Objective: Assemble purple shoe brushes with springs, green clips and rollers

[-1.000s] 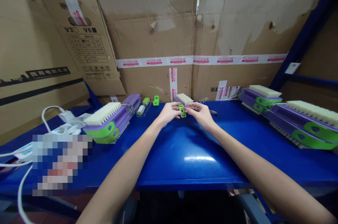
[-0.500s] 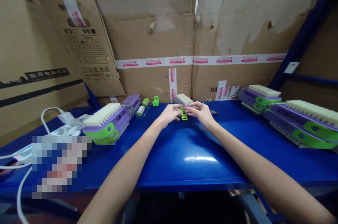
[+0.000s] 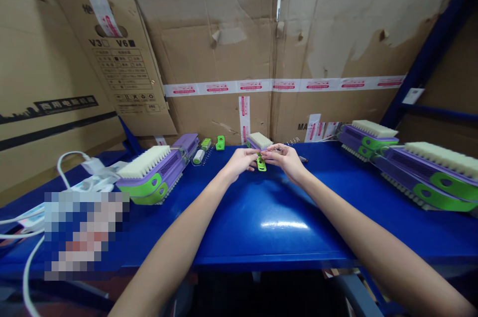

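A small bright-green plastic piece with openings in it (image 3: 262,163) is held up over the blue table. My left hand (image 3: 240,161) pinches its left side between thumb and fingers. Opposite it, my right hand (image 3: 287,159) is closed, its fingertips meeting the upper part of the piece. A thin coiled metal spring (image 3: 293,142) sticks out past the right fingers to the upper right. The fingers hide how spring and green piece meet. Just behind the hands stands a purple block with cream bristles (image 3: 260,140).
Several purple-and-green bristled units stand on the blue table (image 3: 272,237), one at left (image 3: 149,172), others at right (image 3: 429,172). Small green parts (image 3: 220,143) and a white-and-green piece (image 3: 198,157) lie back left. White cables and a power strip (image 3: 93,182) occupy the left; cardboard (image 3: 224,58) walls the back.
The green piece has shifted slightly right and down and turned a little in my fingers. Both hands have otherwise stayed in nearly the same place.
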`<state>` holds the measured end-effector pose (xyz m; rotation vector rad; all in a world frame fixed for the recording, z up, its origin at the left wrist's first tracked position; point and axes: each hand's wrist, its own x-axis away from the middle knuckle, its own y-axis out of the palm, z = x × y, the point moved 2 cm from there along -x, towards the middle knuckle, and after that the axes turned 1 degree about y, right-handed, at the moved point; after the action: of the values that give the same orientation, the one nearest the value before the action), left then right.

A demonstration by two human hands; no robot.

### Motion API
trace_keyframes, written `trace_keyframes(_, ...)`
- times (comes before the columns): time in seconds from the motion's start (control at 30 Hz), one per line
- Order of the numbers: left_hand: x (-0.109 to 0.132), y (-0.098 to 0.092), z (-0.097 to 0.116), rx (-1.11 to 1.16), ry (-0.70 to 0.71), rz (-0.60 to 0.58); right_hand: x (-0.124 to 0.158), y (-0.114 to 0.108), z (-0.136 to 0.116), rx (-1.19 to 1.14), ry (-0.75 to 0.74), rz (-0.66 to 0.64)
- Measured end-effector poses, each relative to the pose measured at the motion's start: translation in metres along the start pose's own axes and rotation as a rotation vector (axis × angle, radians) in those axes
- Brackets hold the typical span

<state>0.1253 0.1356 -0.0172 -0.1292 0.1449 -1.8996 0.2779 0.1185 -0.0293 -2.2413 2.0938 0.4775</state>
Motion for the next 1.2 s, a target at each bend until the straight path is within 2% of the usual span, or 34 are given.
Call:
trace_keyframes(0.17, -0.001, 0.003, -0.003, -0.004, -0.034, -0.002, -0.001, 0.001, 0.004, 0.084, -0.028, 0.001)
trace_keyframes(0.33, -0.002, 0.003, -0.001, -0.075, 0.077, 0.110, -0.004, 0.003, 0.011, 0.398, -0.217, 0.068)
trace_keyframes(0.43, -0.001, 0.003, -0.001, -0.067, 0.111, 0.086, -0.004, 0.002, 0.014, 0.479, -0.255, 0.092)
trace_keyframes(0.57, 0.000, 0.005, 0.000, -0.025, 0.066, 0.056, -0.004, 0.002, 0.010, 0.346, -0.218, 0.103)
trace_keyframes(0.73, 0.002, 0.008, 0.001, 0.167, -0.027, 0.012, -0.001, 0.004, 0.005, 0.132, -0.111, 0.138)
trace_keyframes(0.97, 0.006, 0.007, 0.002, 0.273, -0.121, -0.115, 0.000, 0.005, 0.008, 0.074, -0.055, 0.152)
trace_keyframes(1.07, 0.006, 0.001, 0.003, 0.275, -0.150, -0.140, -0.001, 0.003, 0.007, 0.059, -0.034, 0.103)
trace_keyframes(1.2, 0.006, -0.008, 0.004, 0.288, -0.222, -0.213, -0.001, 0.002, 0.004, 0.076, 0.003, -0.053)
